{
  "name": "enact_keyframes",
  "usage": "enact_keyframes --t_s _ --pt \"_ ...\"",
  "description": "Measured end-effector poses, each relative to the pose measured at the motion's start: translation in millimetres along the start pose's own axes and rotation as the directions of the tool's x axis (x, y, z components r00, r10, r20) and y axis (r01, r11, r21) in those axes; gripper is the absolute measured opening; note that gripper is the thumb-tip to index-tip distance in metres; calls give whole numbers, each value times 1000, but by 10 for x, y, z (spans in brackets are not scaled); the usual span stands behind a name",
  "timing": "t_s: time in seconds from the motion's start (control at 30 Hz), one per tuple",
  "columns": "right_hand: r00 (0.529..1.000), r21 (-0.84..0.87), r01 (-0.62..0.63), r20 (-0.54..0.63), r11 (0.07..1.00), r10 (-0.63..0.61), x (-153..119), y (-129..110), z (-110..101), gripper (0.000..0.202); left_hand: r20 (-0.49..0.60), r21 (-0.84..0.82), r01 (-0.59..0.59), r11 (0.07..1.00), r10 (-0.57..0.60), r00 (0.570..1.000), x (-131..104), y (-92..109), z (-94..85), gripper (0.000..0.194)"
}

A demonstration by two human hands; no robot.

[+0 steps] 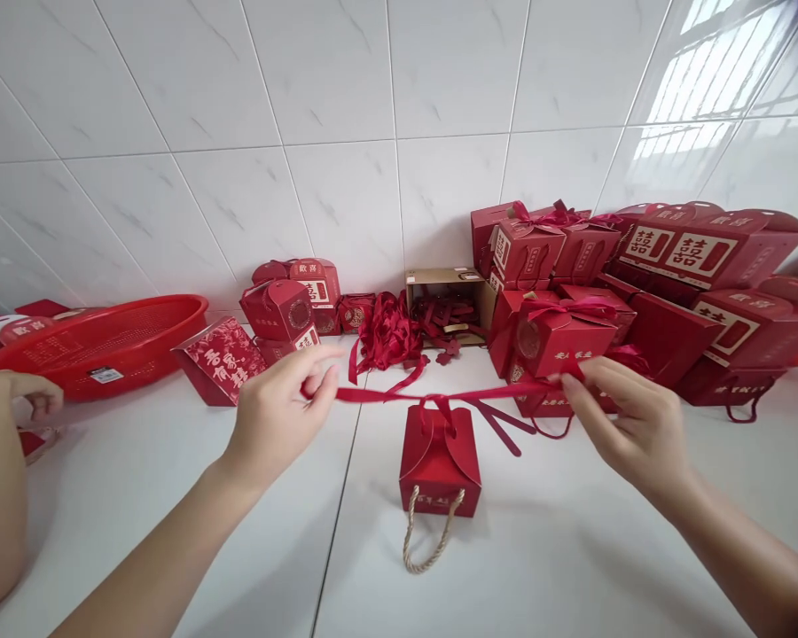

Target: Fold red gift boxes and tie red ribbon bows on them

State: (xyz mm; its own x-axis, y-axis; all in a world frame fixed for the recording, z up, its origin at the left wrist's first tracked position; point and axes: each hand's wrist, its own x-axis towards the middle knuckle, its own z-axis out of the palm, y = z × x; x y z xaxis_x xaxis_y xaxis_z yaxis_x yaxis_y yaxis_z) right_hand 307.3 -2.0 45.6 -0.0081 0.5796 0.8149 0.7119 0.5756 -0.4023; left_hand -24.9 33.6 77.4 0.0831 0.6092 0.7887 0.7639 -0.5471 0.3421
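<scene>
So this is some kind of indoor work spot, home or small workshop, honestly can't tell which. Glossy marbled wall tiles (346, 71) catching a barred window reflection (701, 66), my white surface (392, 598) crowded with stacked red boxes (684, 252), heaped ribbon (391, 332), a plastic basket (150, 368), plus somebody else's hand (36, 392).
</scene>
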Motion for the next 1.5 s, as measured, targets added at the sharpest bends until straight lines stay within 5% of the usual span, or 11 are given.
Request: enact_keyframes --t_s 0.23,0.4,0.5,0.67,0.87,0.97,1.1,1.2,1.33,1.4,1.5 --pt "988 -329 -68 109 942 109 -799 698 -223 27 434 25 257 966 -242 868 -617 -584 -107 21" --pt "988 -384 -89 86 919 131 -682 525 -73 28 480 -36 243 969 -197 855 -569 -373 123 6" --pt "966 -151 -90 227 984 123 -509 279 145 19 570 -223 434 873 -245 784 -493 -135 357 12" --pt "758 188 -457 593 869 270 -423 56 584 26 782 -323 719 616 -253 569 -558 134 657 28" --pt "441 338 -873 855 351 274 -399 73 639 37 858 -232 790 567 -263 441 -620 45 632 41" --pt "548 376 -776 799 506 247 -326 100 465 35 874 -174 778 603 -269 404 -533 -110 553 39" --pt "722 216 -314 686 925 85 -288 105 331 33 981 -52 764 644 -109 160 -291 -256 448 23" --pt "938 78 -98 340 992 66 -309 50 405 28 999 -48 769 637 26 40 -143 -204 405 23" --pt "991 230 -78 125 970 51 -272 -128 562 24 958 -243 846 474 -18 285 -181 97 410 39" --pt "955 350 -220 269 910 127 -221 -235 614 23 883 -329 811 483 -148 446 -288 281 429 36" --pt "795 413 -505 563 758 223 -145 -358 670 23 717 -356 571 740 -175 674 -487 494 475 23"
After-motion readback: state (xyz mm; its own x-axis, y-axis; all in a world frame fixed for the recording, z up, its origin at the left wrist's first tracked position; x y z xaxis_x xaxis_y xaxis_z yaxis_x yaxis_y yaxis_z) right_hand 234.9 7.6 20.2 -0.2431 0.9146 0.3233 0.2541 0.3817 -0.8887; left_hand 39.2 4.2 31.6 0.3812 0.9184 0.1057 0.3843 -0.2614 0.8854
